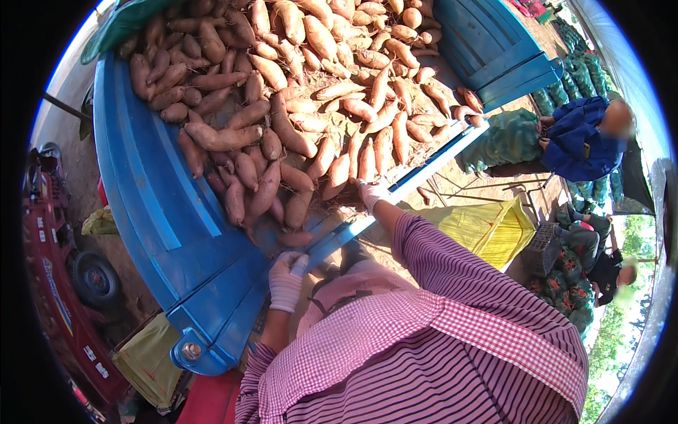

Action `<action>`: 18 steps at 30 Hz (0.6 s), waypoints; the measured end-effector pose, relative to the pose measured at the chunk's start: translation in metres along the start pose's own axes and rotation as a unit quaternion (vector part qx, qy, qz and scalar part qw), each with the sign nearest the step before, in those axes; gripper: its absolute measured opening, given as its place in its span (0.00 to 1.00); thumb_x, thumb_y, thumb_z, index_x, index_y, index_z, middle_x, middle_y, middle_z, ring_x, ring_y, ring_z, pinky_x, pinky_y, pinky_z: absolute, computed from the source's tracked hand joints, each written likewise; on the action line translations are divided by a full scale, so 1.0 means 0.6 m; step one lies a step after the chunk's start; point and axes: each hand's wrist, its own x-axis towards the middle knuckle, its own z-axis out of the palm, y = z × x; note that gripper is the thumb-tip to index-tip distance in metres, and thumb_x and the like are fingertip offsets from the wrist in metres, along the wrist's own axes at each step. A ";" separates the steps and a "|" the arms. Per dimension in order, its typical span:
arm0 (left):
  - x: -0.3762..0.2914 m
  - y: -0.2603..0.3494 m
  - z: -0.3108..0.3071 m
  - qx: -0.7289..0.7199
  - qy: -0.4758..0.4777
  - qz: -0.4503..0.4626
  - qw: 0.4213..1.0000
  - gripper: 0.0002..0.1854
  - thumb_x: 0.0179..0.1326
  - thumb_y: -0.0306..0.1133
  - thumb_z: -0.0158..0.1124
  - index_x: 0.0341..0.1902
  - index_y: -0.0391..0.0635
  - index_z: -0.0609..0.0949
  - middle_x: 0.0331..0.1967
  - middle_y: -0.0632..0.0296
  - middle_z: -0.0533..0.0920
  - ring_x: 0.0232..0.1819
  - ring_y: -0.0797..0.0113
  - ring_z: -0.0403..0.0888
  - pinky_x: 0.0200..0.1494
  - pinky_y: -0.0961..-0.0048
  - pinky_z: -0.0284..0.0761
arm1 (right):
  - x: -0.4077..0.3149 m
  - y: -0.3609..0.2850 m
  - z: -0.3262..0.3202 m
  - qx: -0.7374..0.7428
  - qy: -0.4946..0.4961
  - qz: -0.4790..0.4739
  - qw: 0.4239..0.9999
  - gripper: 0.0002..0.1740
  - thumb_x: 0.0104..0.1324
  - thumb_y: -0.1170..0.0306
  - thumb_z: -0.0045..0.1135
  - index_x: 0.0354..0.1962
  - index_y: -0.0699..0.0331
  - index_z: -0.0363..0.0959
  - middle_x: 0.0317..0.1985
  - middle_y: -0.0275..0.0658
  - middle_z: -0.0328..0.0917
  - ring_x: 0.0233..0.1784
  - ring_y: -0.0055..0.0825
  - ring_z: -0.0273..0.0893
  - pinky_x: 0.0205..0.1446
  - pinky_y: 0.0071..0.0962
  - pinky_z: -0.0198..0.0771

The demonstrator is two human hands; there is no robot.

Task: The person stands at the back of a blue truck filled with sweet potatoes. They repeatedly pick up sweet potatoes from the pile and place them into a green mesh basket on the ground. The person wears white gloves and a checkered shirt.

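Note:
Sweet potatoes (320,40) with brown-red skins lie heaped in a blue metal truck bed (159,222). My left hand (286,280), in a pale knitted glove, is at the bed's near edge (341,233), close to its left corner. Its fingers are bent, and whether they grip the edge is unclear. Further right, my right hand (374,194), gloved too, reaches over the same edge beside several sweet potatoes. Its fingertips are partly hidden, so I cannot see whether it holds one. A single sweet potato (295,239) lies just beyond my left hand.
A yellow woven sack (484,225) gapes at the right near a metal frame (492,187). Past it, a person in blue (580,140) handles a filled green mesh sack (500,140). Another person (604,265) sits by a plastic crate (541,248). A red vehicle (53,254) stands left.

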 end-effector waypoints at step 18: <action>0.163 0.280 0.125 -0.408 -0.187 -0.017 0.893 0.27 0.71 0.42 0.62 0.69 0.43 0.70 0.57 0.58 0.79 0.57 0.64 0.78 0.63 0.66 0.74 | -0.260 -0.099 -0.229 0.207 -0.466 -0.202 0.836 0.32 0.63 0.50 0.70 0.54 0.65 0.77 0.42 0.35 0.83 0.40 0.24 0.82 0.45 0.24 0.77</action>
